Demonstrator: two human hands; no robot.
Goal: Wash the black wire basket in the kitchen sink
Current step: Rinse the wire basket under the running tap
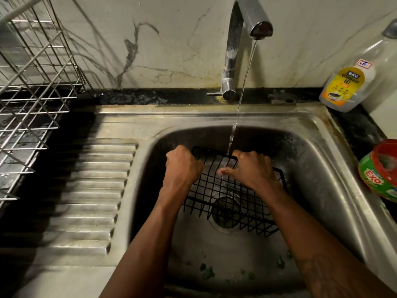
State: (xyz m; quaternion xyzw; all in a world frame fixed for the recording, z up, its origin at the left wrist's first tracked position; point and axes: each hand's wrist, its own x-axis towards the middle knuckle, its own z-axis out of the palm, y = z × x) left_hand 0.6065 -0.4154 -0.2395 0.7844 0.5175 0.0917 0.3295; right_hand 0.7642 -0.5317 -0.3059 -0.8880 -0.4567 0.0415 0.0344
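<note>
The black wire basket is held tilted inside the steel sink, above the drain. My left hand grips the basket's far left rim with curled fingers. My right hand holds the far right part of the rim, its thumb stretched out across the wires. A thin stream of water runs from the chrome tap and lands on the basket between my hands.
A steel dish rack stands at the left beside the ribbed drainboard. A dishwash gel bottle and a red-and-green soap tub sit on the right counter. Green scraps lie on the sink floor.
</note>
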